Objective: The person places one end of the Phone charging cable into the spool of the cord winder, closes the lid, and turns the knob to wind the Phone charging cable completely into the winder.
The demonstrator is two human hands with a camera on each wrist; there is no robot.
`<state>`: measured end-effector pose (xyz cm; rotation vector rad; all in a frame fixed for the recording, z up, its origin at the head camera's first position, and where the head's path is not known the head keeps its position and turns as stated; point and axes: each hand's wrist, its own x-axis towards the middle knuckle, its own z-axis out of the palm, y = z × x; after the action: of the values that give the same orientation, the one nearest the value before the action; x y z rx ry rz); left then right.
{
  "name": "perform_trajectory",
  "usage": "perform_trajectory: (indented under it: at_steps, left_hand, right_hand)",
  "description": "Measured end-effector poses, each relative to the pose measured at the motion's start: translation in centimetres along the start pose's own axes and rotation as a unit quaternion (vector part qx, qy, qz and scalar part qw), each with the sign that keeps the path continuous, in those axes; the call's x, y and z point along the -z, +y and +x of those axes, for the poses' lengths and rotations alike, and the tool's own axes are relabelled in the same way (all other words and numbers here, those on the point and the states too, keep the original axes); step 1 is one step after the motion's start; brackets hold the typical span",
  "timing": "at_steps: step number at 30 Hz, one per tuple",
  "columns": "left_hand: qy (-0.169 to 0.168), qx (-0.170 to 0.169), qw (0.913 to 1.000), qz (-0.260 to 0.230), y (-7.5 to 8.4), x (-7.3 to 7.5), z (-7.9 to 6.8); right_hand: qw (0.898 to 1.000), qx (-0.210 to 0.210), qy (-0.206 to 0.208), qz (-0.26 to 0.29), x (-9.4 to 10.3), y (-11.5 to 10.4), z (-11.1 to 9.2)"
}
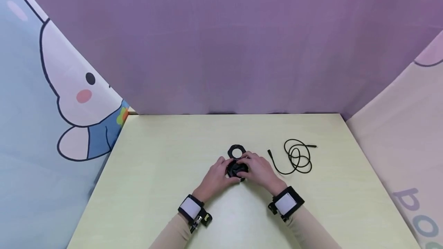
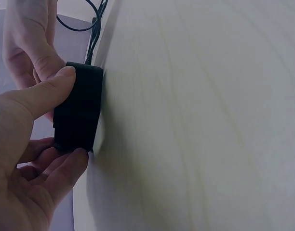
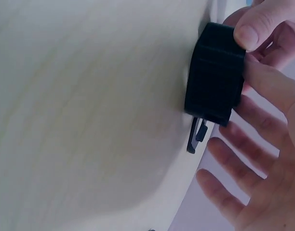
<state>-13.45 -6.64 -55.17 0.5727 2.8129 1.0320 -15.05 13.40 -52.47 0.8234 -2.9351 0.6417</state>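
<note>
A small black case with angled sides stands on the table. In the left wrist view its dark side wall shows between my left thumb and fingers. My left hand grips it from the left. My right hand bends over its right side and top, thumb and fingertips at the upper rim. In the right wrist view that hand's lower fingers are spread, apart from the case. A black ring with an angular outline lies just beyond the case. What the right fingertips touch inside the case is hidden.
To the right lies a loosely coiled black cable with a plug at each end. The pale wooden table ends at a purple curtain behind, and printed cloths hang at the sides.
</note>
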Motion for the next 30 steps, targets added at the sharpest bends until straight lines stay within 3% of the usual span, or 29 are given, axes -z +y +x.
perform_trajectory:
  at_steps: [8,30]
  left_hand:
    - [0.006,-0.005,1.0000,0.002,0.0,-0.1,0.1]
    - [0.033,-0.020,0.9991,0.016,-0.6,-0.9,-0.2]
  right_hand:
    - [0.999,-0.035,0.016,0.006,-0.1,-0.6,-0.2]
    - [0.998,-0.048,0.030,0.024,-1.2,-0.8,-0.5]
